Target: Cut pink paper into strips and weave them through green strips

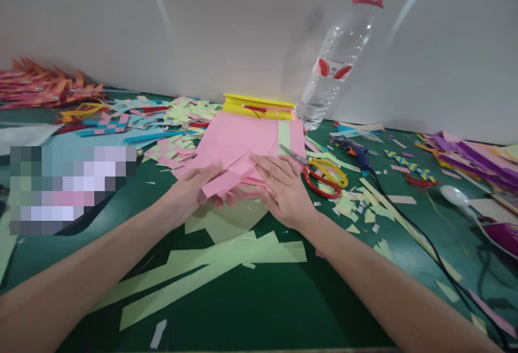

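Note:
My left hand (197,184) is closed on pink paper strips (222,182), its thumb on top and its fingers partly hidden under them. From the other side, my right hand (286,188) has its fingers laid over the pink strips, with its thumb at their near edge. Beneath and behind the strips lies a stack of pink paper sheets (238,136). A pale green strip (284,135) rests on that stack at the right. Scissors (324,176) with red and yellow handles lie just beyond my right hand, their blades touching the stack's side.
A clear plastic bottle (335,67) leans against the wall. Right of the scissors is a glue gun (351,150) with a black cord. Pale green strips (218,264) lie in front; woven paper pieces (170,153) and a blurred-out device (73,190) are left. A yellow folder (259,106) stands behind.

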Demonstrator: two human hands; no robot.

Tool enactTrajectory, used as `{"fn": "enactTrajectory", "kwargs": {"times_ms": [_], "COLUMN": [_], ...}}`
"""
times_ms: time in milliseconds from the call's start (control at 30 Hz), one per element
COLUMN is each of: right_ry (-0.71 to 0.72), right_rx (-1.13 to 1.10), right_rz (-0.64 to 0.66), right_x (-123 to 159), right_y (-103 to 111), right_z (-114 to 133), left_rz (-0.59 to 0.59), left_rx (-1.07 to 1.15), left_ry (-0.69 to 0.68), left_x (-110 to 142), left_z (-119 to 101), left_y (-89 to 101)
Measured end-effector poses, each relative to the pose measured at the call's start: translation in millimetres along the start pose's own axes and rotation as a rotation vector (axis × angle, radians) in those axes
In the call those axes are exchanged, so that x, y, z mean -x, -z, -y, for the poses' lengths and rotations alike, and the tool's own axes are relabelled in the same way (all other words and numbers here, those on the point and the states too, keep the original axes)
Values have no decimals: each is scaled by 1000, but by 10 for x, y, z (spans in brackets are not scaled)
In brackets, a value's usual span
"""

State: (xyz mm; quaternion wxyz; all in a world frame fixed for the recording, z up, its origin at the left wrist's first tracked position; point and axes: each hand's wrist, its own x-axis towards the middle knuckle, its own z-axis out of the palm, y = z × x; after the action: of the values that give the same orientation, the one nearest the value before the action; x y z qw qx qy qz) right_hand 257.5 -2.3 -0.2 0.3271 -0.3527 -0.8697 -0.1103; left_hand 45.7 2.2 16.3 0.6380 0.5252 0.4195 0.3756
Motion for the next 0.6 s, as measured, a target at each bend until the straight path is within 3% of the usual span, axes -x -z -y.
{"fn": "enactTrajectory", "kwargs": {"times_ms": [200,367,467,600], "right_ry": [17,-29,-78,-181], "right_rx": [-13,-95,-140,-206], "right_rz": [-79,-241,-214,-74], "right_x": [2,8,7,8], "right_y": [1,14,-1,-39], "right_z": [4,16,11,-2], "left_rz": [-11,-135,-182,-220], "left_rx": [-208,-436,-661,-1017], "left_ry": [-9,-95,-202,-355], "left_x": [-5,-4,-1,-2], "left_z": [24,16,36,86], "left_y": [25,21,34,71]}}
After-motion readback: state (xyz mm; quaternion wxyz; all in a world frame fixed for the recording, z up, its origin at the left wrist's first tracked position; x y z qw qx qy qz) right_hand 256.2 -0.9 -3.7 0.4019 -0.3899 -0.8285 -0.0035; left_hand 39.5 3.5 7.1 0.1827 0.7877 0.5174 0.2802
